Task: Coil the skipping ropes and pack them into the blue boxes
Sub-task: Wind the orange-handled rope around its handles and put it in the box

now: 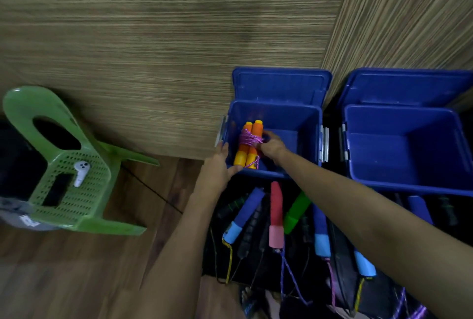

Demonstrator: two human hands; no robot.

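Packing step: both hands lower the coiled orange-handled skipping rope bound in pink cord [249, 143] into the left blue plastic box [302, 119], near its left wall. Left hand [217, 165] fingers curl around the lower handles; right hand [271, 145] pinches the cord. Next, likely release and withdraw.

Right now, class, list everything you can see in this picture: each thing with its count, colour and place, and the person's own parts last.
Blue boxes: two, blue, lids open, against the wall; left box, right box.
Coiled skipping rope: one, orange handles bound with pink cord, inside the left box.
Loose skipping ropes: several, handles blue, red-pink, green and dark, on a dark surface in front of the boxes.
Chair: one, green plastic, lying tipped on the wood floor at left.
Controller: one, white, on the chair.
Dark flat object: one, on the chair; cannot tell what.
Left hand: on the left box's near rim, at the handle ends.
Right hand: its grip on the pink cord.
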